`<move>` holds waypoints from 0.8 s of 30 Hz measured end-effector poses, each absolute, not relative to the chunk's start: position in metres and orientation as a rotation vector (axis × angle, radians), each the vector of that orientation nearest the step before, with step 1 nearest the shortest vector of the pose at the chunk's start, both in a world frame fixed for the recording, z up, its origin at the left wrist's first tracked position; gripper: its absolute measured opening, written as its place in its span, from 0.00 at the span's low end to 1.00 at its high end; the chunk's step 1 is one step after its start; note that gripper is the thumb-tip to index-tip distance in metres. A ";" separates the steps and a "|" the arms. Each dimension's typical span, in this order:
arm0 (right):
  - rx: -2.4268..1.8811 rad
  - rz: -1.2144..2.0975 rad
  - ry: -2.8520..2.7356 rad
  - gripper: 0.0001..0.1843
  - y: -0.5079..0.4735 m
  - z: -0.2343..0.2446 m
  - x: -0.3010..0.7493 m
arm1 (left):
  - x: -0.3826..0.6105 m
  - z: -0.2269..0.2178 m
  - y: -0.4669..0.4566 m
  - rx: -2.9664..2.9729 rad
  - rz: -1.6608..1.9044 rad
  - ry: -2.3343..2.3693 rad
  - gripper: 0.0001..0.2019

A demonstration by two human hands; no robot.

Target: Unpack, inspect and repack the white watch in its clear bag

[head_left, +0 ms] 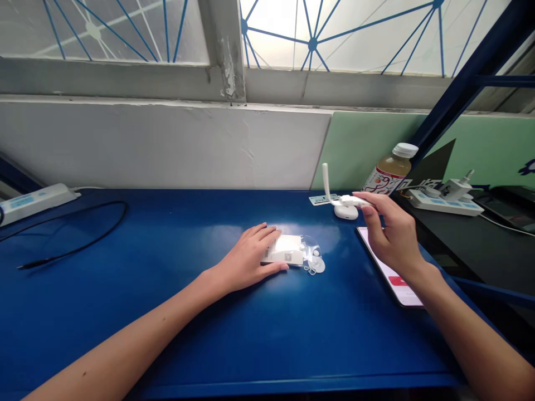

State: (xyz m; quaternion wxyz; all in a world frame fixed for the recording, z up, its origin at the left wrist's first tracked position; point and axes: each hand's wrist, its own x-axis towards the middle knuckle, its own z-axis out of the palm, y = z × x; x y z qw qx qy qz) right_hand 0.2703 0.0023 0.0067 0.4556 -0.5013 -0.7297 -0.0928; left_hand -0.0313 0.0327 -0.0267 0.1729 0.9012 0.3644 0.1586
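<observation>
1. I am seeing the white packet (pixel 288 250) lying well inside the edges of the surface (pixel 292 340), my left hand (pixel 253 256) covering its left end; gripping or pressing, I cannot tell.
2. My right hand (pixel 390 228), well apart, is pinching 1 white cable (pixel 326 179).
3. 1 white case (pixel 346 214) is sitting near the far edge, 1 phone (pixel 401 289) near the right.

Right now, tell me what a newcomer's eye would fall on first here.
Probably the broad blue desk first, with the left hand lying over one end of a white packet near its middle. Next, right of centre, the right hand has a white cable in its grip, the lit phone partly hidden below it. Behind that hand, the white-capped bottle shows at the desk's far right.
</observation>
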 end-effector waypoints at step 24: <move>-0.755 1.048 -1.267 0.23 0.031 0.054 0.152 | -0.004 0.011 -0.008 1.809 0.902 0.621 0.13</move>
